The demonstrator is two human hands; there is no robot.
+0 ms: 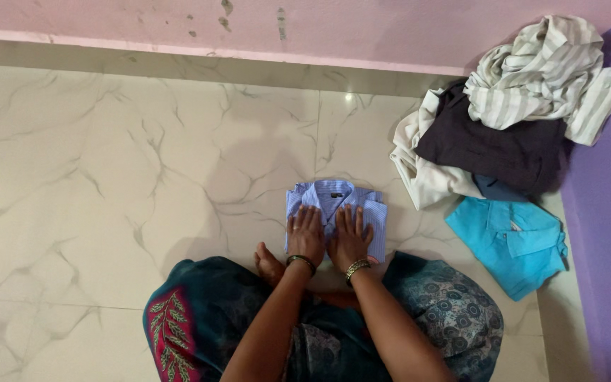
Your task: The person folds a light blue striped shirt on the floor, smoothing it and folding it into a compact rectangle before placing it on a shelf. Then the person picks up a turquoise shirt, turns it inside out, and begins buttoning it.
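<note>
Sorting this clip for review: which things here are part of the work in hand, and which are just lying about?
In hand:
- folded light blue shirt, on the floor
- left hand and right hand, both flat on it

Lying about:
- turquoise shirt
- pile at the wall: striped shirt, dark garment, cream garment

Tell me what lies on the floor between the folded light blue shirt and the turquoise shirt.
Nothing: in the head view, only bare marble floor separates the folded light blue shirt from the turquoise shirt. Both hands, left hand and right hand, press the folded one.
</note>
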